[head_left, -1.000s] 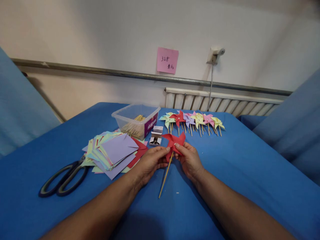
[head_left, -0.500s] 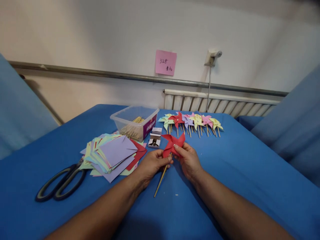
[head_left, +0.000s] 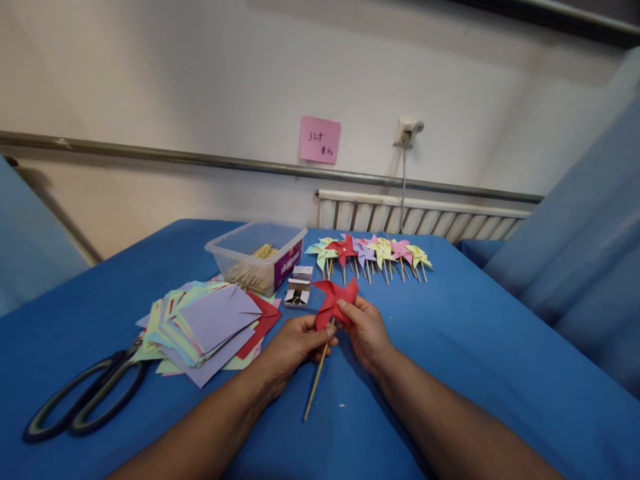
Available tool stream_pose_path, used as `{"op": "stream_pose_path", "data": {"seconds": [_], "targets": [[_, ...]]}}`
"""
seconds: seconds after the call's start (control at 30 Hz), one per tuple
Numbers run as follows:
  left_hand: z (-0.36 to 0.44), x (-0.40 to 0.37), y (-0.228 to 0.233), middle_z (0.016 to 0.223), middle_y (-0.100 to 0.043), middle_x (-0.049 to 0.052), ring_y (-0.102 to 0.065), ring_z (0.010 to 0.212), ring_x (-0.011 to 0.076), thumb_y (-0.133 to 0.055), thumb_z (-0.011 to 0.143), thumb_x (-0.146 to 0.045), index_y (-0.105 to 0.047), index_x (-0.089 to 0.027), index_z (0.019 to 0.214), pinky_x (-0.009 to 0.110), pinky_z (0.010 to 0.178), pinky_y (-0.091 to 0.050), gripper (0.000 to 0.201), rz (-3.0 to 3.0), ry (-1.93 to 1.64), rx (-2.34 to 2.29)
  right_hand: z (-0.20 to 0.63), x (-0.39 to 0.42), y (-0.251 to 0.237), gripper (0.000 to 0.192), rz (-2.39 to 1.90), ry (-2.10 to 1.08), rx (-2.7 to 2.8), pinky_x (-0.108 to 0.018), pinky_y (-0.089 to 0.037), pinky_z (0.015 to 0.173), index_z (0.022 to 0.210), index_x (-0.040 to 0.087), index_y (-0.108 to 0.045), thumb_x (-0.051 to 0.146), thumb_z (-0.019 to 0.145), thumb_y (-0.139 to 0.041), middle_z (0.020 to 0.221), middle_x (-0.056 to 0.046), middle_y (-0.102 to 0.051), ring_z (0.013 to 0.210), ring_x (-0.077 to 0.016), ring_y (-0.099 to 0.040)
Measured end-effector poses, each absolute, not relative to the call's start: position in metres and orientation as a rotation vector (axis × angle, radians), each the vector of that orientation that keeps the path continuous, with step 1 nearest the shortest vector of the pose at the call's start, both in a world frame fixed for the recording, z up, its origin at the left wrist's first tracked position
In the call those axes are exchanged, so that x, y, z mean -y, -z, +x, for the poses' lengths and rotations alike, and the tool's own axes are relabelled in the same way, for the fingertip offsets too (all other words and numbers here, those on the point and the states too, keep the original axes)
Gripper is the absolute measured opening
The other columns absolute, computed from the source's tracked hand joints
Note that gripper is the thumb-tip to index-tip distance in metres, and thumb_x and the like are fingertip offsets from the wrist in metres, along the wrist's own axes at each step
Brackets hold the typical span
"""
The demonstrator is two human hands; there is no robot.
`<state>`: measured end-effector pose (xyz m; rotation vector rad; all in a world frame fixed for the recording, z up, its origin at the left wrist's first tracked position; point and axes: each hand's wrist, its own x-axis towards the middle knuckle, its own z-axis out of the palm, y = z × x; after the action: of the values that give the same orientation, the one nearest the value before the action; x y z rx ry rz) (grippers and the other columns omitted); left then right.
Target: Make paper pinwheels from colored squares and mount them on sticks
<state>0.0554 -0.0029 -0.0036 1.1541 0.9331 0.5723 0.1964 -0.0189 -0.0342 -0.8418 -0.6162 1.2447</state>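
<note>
A red paper pinwheel (head_left: 330, 303) on a thin wooden stick (head_left: 315, 390) is held between both hands over the blue table. My left hand (head_left: 300, 343) is closed around the top of the stick, just under the red blades. With the thumb pressed on the pinwheel's centre, my right hand (head_left: 367, 330) grips it from the right; its other fingers are behind the paper. The thumb covers the middle of the pinwheel. Close beyond the hands stands a small open box (head_left: 298, 295) with shiny metal pieces inside.
Left of my hands lies a pile of coloured paper squares (head_left: 220, 320), partly over large scissors (head_left: 90, 393). A clear plastic tub (head_left: 235, 257) of sticks stands behind. Several finished pinwheels (head_left: 365, 253) lie in a row at the back, before a radiator (head_left: 370, 215).
The camera view has shifted, so the scene sits slightly lower and further left. Both hands keep the same hold on the red pinwheel.
</note>
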Motion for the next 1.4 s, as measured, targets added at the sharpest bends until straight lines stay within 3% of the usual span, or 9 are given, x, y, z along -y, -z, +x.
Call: {"op": "stream_pose_path", "data": {"seconds": [0.37, 0.57, 0.67, 0.87, 1.07, 1.23, 1.4], "targets": [[0.053, 0.004, 0.001, 0.068, -0.069, 0.005, -0.056, 0.054, 0.0123, -0.072, 0.068, -0.039, -0.061, -0.016, 0.067, 0.023, 0.051, -0.037, 0.025, 1.336, -0.473, -0.965, 0.203, 0.015, 0.032, 0.025, -0.881, -1.200, 0.558, -0.021, -0.040, 0.054, 0.075, 0.016, -0.064, 0.034, 0.065, -0.077, 0.065, 0.001, -0.063, 0.055, -0.0092, -0.053], [0.055, 0.000, 0.000, 0.066, -0.067, 0.003, -0.052, 0.051, 0.0106, -0.074, 0.065, -0.039, -0.062, -0.016, 0.068, 0.023, 0.050, -0.036, 0.026, 1.291, -0.603, -1.011, 0.202, 0.015, 0.031, 0.038, -0.883, -1.219, 0.514, -0.022, -0.041, 0.048, 0.082, 0.018, -0.062, 0.053, 0.070, -0.070, 0.072, -0.001, -0.066, 0.059, -0.0132, -0.060], [0.053, -0.005, -0.001, 0.062, -0.065, 0.002, -0.049, 0.048, 0.0096, -0.074, 0.065, -0.041, -0.062, -0.016, 0.067, 0.023, 0.049, -0.035, 0.028, 1.262, -0.710, -1.058, 0.201, 0.015, 0.033, 0.045, -0.979, -1.238, 0.492, -0.020, -0.035, 0.040, 0.079, 0.017, -0.061, 0.060, 0.070, -0.065, 0.067, -0.002, -0.064, 0.047, -0.0103, -0.055], [0.050, -0.012, -0.002, 0.063, -0.063, 0.001, -0.050, 0.051, 0.0099, -0.074, 0.065, -0.042, -0.065, -0.015, 0.074, 0.023, 0.051, -0.037, 0.030, 1.208, -0.923, -1.093, 0.185, 0.024, 0.035, 0.040, -1.030, -1.437, 0.821, -0.017, -0.022, 0.033, 0.075, 0.015, -0.061, 0.054, 0.071, -0.066, 0.062, -0.001, -0.064, 0.035, -0.0052, -0.045], [0.050, -0.012, -0.003, 0.074, -0.068, 0.003, -0.055, 0.056, 0.0109, -0.075, 0.064, -0.041, -0.064, -0.014, 0.080, 0.024, 0.055, -0.040, 0.033, 1.171, -0.998, -1.118, 0.175, 0.026, 0.042, 0.035, -1.035, -1.392, 1.078, -0.018, -0.030, 0.037, 0.065, 0.018, -0.056, 0.043, 0.058, -0.079, 0.050, 0.004, -0.057, 0.035, -0.0057, -0.043], [0.050, -0.013, 0.000, 0.075, -0.068, 0.004, -0.057, 0.058, 0.0119, -0.076, 0.062, -0.041, -0.065, -0.014, 0.078, 0.024, 0.056, -0.042, 0.033, 1.170, -1.004, -1.102, 0.174, 0.024, 0.048, 0.030, -1.034, -1.339, 1.106, -0.020, -0.037, 0.041, 0.064, 0.019, -0.055, 0.038, 0.061, -0.078, 0.049, 0.005, -0.056, 0.040, -0.0072, -0.046], [0.050, -0.015, 0.003, 0.072, -0.067, 0.004, -0.057, 0.061, 0.0134, -0.073, 0.065, -0.041, -0.066, -0.013, 0.086, 0.024, 0.056, -0.042, 0.036, 1.203, -0.928, -1.108, 0.180, 0.019, 0.048, 0.025, -1.092, -1.238, 1.070, -0.018, -0.034, 0.040, 0.064, 0.018, -0.054, 0.034, 0.064, -0.072, 0.047, 0.004, -0.056, 0.039, -0.0072, -0.047]]}}
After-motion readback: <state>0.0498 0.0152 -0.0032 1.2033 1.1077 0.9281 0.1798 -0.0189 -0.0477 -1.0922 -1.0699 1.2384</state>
